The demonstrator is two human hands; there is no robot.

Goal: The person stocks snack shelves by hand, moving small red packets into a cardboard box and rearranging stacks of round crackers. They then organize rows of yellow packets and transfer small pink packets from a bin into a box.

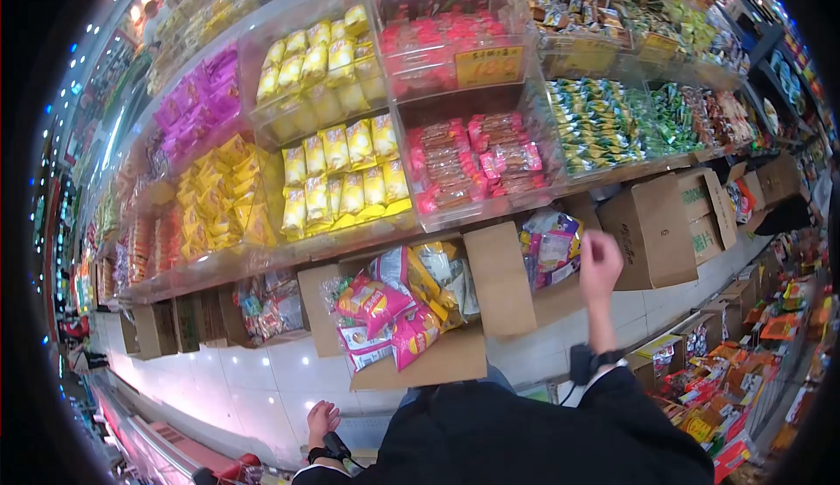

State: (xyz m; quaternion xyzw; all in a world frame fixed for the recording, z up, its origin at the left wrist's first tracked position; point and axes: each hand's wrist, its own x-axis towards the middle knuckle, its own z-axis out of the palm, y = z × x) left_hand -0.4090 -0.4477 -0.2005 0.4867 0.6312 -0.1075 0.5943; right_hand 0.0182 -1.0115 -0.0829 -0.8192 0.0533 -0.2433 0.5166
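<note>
My right hand [601, 259] is raised over the right side of an open cardboard box [560, 304] holding purple and pink snack packets [554, 249]. Its fingers are curled in, and nothing shows in them. My left hand [323, 418] hangs low over the floor, empty, with loosely bent fingers. Between the hands, in front of my body, an open cardboard box [437, 369] is full of pink snack bags [378, 303], with yellow bags [424, 279] and white-and-purple bags among them. Neither hand touches these bags.
Clear display bins with yellow-and-white packets [332, 200], pink-wrapped snacks [477, 165] and green packets [591, 126] rise in front. Below them stand more cardboard boxes [647, 231] on the tiled floor [236, 389]. Another rack of bagged snacks [726, 362] lies to the right.
</note>
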